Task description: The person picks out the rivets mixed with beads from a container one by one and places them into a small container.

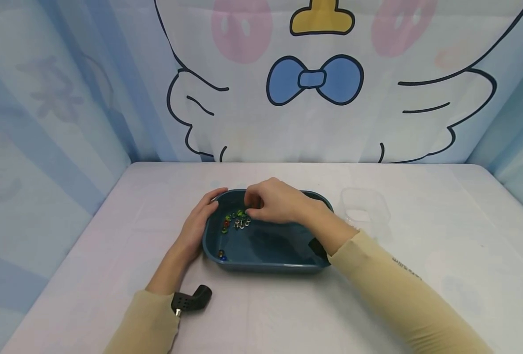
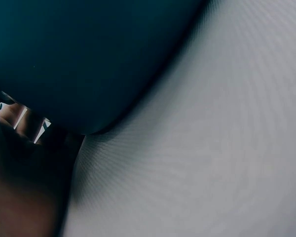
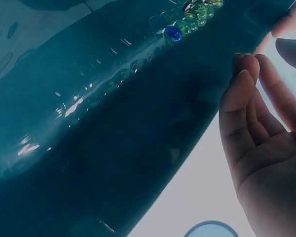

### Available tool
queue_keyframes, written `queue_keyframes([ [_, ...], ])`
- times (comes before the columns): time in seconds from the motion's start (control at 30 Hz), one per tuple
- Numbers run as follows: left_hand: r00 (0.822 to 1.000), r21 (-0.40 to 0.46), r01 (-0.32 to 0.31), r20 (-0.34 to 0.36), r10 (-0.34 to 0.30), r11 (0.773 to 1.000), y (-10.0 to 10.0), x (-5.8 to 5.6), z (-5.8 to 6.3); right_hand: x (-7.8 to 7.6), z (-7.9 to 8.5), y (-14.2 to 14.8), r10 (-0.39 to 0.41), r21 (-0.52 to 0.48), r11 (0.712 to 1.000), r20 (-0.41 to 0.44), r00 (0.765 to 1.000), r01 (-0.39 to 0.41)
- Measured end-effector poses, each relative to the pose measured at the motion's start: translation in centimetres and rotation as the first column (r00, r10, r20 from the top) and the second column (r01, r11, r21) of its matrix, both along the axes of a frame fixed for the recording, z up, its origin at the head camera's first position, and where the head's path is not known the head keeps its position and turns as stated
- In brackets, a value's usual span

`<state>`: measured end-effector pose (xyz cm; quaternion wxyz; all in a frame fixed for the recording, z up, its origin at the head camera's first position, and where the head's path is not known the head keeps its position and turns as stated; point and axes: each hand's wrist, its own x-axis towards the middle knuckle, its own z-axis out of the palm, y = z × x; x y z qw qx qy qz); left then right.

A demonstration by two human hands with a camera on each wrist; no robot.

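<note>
A dark teal plastic basin [image 1: 265,268] stands on the table, with several small glass marbles [image 1: 242,223] inside at its left. Green, red and clear ones cluster together; a blue marble [image 1: 223,257] and a brown one lie in the near left corner. My left hand [image 1: 195,223] grips the basin's left rim, its thumb on the rim; the left wrist view shows mostly the basin's outer wall [image 2: 89,64]. Over the basin, my right hand [image 1: 276,201] reaches down beside the cluster with bent fingers. In the right wrist view, thumb and fingers stand apart, and no marble shows between them.
A clear plastic container [image 1: 367,199] sits just right of the basin. White cloth covers the table [image 1: 443,255], and a printed curtain [image 1: 310,128] hangs behind it. A black strap device [image 1: 192,299] is on the left wrist.
</note>
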<state>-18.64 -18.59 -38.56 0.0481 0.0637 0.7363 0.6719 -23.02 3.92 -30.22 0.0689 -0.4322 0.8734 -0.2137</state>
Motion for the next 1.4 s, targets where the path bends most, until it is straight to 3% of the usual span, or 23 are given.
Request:
queue_keyframes([
  [0.77,1.000,-0.001,-0.014,0.015,0.014,1.000,0.2,-0.1,0.0,-0.8,-1.1,-0.1,0.009,0.103,0.994,0.122,0.993,-0.022],
  [1.4,1.000,-0.007,-0.021,0.019,0.021,1.000,0.2,0.0,0.2,-1.3,-2.2,-0.5,0.019,0.195,0.979,0.173,0.985,-0.053],
])
